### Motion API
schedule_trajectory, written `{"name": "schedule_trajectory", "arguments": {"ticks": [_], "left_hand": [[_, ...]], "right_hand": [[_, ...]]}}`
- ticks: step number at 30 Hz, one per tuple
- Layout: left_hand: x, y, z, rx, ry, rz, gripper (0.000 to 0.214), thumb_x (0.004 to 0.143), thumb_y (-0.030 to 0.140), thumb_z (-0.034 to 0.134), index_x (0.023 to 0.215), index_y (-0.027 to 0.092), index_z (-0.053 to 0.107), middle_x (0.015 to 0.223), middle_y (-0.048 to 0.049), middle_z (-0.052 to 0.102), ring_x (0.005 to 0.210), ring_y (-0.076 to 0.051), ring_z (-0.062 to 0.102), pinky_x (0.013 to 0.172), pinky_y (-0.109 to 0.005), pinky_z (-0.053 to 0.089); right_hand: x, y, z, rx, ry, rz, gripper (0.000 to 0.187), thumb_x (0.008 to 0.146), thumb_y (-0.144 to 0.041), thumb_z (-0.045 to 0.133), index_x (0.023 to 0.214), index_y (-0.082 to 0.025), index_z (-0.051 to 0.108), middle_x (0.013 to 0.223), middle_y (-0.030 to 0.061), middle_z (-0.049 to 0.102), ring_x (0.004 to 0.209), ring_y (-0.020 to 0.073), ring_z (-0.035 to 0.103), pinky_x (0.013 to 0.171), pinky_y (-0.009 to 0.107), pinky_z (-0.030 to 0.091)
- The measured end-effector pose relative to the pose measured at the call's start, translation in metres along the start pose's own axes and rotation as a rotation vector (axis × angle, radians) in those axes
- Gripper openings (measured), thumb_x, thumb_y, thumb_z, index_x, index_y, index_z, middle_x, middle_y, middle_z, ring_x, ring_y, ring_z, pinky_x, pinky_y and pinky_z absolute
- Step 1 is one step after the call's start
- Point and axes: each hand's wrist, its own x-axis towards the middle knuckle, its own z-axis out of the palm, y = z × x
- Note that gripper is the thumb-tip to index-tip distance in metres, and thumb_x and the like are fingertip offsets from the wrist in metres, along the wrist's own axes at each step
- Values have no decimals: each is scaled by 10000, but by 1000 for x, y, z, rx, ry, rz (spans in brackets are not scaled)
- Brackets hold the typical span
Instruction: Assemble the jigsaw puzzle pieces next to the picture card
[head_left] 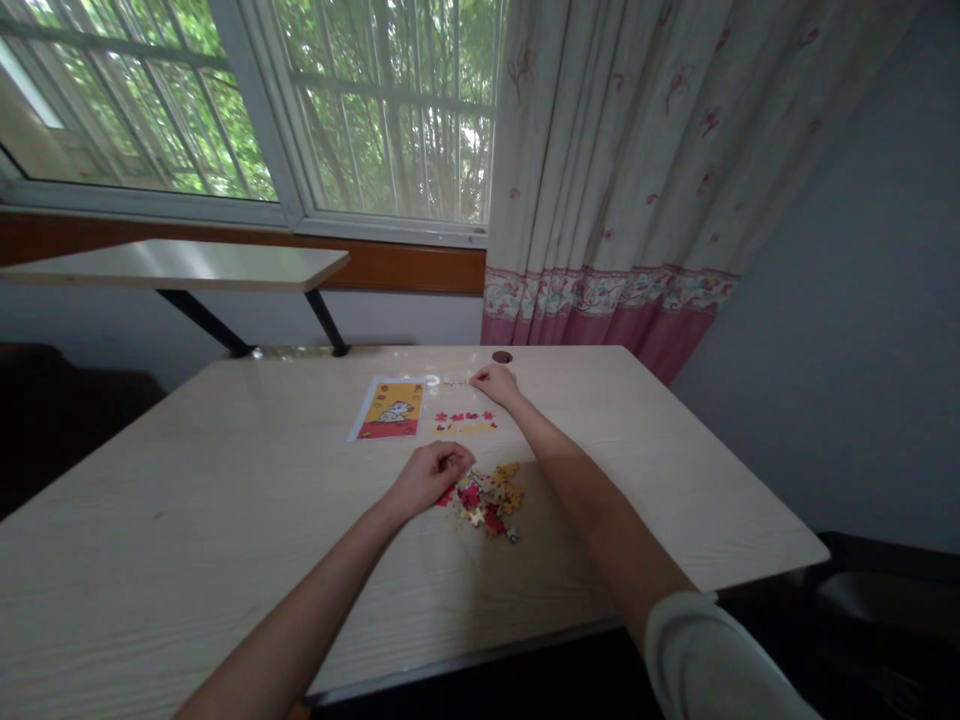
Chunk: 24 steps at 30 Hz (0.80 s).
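Observation:
My left hand (431,474) rests at the left edge of a loose pile of puzzle pieces (491,497) in red, yellow and white. Its fingers are curled together, and whatever may be in them is too small to make out. Farther back, my right hand (496,384) reaches to the right end of a row of pale puzzle pieces (452,382), with its fingertips pinched on a small piece. Between the hands lie a row of red pieces (465,416) and, just nearer, a row of yellow pieces (466,429).
Left of the rows lies a picture sheet (390,410) showing a white animal on yellow and red. The wooden table (225,520) has a round hole (502,357) near its back edge. A raised shelf (180,263) stands at back left, a curtain (600,180) behind.

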Motion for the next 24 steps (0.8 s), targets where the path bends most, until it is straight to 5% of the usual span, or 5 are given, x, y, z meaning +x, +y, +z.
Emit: {"name": "schedule_trajectory", "arguments": {"ticks": [8,24], "left_hand": [[2,-3,1,5,-16,-5,306,800,386,500,832,137,675,798,-72,677,713,-176,582,674,-275,449],[1,3,-1,23,-6,-8,304,791,390,506,827,141,677,755,-58,667,639,-159,546,601,-253,410]], "right_hand": [[-5,-3,-1,-35,18,-78,260,806,-410,594,1003,-280,702,991,-4,705,942,168,617,837,258,428],[-22,-6,-14,-28,23,-182,222,836,-329,578,1001,-241,697,965,21,693,928,170,595,833,279,416]]}}
